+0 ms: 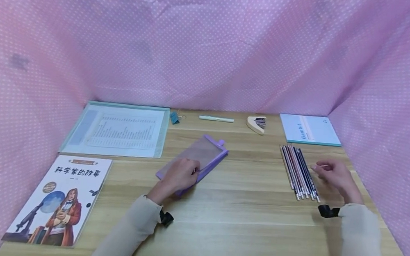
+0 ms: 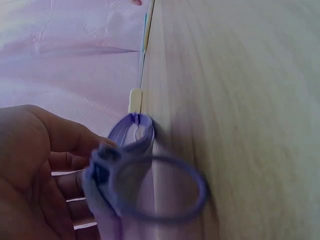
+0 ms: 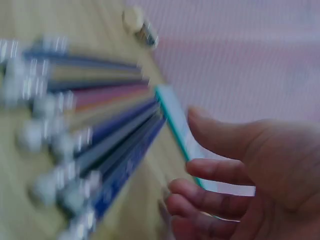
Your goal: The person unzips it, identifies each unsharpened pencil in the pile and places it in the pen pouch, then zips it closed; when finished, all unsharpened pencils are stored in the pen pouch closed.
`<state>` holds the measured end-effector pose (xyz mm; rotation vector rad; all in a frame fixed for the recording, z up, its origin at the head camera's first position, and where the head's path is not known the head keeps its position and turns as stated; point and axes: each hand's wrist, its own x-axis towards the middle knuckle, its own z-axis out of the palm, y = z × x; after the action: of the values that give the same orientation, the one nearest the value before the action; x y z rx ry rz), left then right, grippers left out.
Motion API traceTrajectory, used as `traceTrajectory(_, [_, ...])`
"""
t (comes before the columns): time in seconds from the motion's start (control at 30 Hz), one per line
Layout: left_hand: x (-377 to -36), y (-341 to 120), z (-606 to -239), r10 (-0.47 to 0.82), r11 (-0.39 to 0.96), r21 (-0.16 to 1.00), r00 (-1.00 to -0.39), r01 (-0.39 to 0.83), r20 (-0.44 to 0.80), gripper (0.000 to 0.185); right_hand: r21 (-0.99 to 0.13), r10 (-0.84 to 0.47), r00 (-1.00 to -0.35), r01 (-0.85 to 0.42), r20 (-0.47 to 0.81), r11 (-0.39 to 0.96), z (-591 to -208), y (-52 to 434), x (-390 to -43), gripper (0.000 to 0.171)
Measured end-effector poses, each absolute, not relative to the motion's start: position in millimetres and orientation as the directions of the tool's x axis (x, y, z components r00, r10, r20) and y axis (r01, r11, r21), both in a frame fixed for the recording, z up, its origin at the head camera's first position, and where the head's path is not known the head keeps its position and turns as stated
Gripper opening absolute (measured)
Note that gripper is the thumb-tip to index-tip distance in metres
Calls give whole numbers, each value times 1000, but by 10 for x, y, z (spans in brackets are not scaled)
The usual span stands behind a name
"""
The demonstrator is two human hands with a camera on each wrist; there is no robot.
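A purple mesh zip pouch [image 1: 202, 154] lies slantwise at the middle of the wooden desk [image 1: 240, 222]. My left hand [image 1: 182, 174] lies over its near end and holds it. In the left wrist view the pouch's zipper end and ring pull [image 2: 155, 190] sit against my left hand's [image 2: 40, 165] curled fingers. A row of several pencils [image 1: 298, 172] lies at the right. My right hand [image 1: 330, 173] hovers just right of them, fingers loosely curled and holding nothing. In the blurred right wrist view my right hand [image 3: 240, 170] is beside the pencils [image 3: 95, 135].
At the back left lies a clear folder with a printed sheet [image 1: 117, 130], with an illustrated book [image 1: 61, 198] in front of it. Along the back edge are a teal binder clip [image 1: 174, 117], a pale pen [image 1: 216, 118], a stapler [image 1: 257, 124] and a light blue notebook [image 1: 309, 130]. Pink dotted cloth [image 1: 213, 42] encloses three sides.
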<state>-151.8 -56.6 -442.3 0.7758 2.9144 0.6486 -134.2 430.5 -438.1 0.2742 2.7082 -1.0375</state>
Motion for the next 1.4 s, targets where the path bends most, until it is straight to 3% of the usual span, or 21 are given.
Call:
traceTrajectory(0.27, [-1490, -593, -4441, 426, 797, 453, -904, 399, 46, 8, -603, 81, -954, 248, -290, 758, -4558, 4378, -1411, 67])
traceTrajectory(0.53, [-1479, -619, -4448, 404, 798, 477, -914, 368, 30, 8, -655, 107, -965, 242, -239, 716, -4639, 4463, -1426, 45])
traceTrajectory(0.83, [-1479, -637, -4449, 398, 798, 482, -917, 361, 27, 9, -587, 139, -955, 271, -261, 762, -4637, 4419, -1438, 69])
traceTrajectory(1.1, [-1483, -643, -4440, 381, 801, 494, -924, 338, 15, 8, -589, 139, -961, 257, -238, 766, -4605, 4444, -1448, 48])
traceTrajectory(1.2, [-1480, -645, -4435, 386, 798, 495, -922, 343, 17, 8, -587, 139, -960, 261, -244, 766, -4590, 4467, -1444, 55])
traceTrajectory(1.3, [-1477, -647, -4430, 389, 796, 499, -921, 344, 16, 9, -518, 104, -968, 210, -226, 829, -4569, 4474, -1455, 66])
traceTrajectory(1.4, [-1479, -644, -4426, 388, 794, 502, -921, 342, 14, 8, -439, 58, -980, 137, -189, 888, -4545, 4485, -1475, 63])
